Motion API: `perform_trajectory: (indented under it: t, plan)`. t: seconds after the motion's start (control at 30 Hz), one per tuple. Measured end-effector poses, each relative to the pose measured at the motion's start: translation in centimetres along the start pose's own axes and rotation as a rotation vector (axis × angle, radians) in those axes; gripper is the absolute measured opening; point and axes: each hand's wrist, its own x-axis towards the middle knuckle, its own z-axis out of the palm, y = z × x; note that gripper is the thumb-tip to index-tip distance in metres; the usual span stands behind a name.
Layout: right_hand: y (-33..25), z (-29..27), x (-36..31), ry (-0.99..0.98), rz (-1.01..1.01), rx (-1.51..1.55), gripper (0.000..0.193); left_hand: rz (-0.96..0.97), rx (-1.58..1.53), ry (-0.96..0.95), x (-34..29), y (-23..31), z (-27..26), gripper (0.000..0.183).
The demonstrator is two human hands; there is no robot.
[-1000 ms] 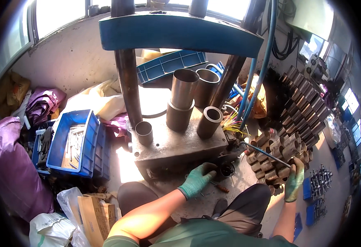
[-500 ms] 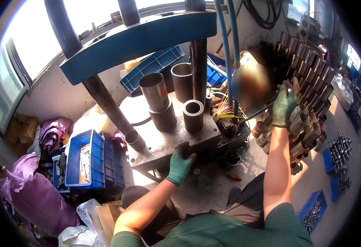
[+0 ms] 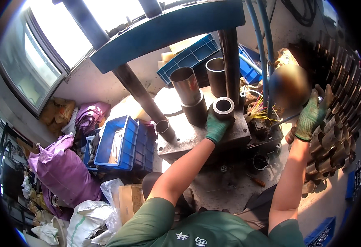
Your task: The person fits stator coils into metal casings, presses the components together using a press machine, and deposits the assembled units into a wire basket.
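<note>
My left hand [image 3: 217, 128], in a green glove with dark fingertips, is wrapped round the near side of a short thick-walled metal sleeve [image 3: 223, 106]. The sleeve stands upright on the press's steel bed [image 3: 184, 143], and its open top shows above my fingers. To its left, a shiny thin-walled cylinder [image 3: 183, 84] sits upright on a darker metal sleeve [image 3: 195, 112]. My right hand [image 3: 312, 115], gloved alike, is at the end of a thin lever [image 3: 285, 119], its fingers curled loosely upward round a shiny knob. Part of the lever is hidden behind this hand.
Above the bed spans a blue press crossbeam [image 3: 168, 35] on dark columns. Another wide sleeve [image 3: 216, 78] stands behind. Stacked metal cylinders [image 3: 332, 138] fill the right side. Blue crates [image 3: 116, 142] and a purple sack [image 3: 65, 173] are at left. Yellow wires [image 3: 259, 113] lie beside the bed.
My left hand has moved from the bed's front edge up to the short sleeve and closed round it. My right hand stays at the lever. The whole view has shifted left.
</note>
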Motion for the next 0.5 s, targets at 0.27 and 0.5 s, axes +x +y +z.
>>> perform_trajectory:
  t: [0.27,0.5]
  plan:
    - [-2.3,0.7,-0.5,0.004,0.063,0.052,0.04,0.05,-0.121,0.044,-7.5,0.8,-4.4,0.074]
    - [-1.1,-0.5,0.4,0.039,0.024,0.075,0.026,-0.071,-0.549,-0.002,-9.7,9.9,-9.2,0.081]
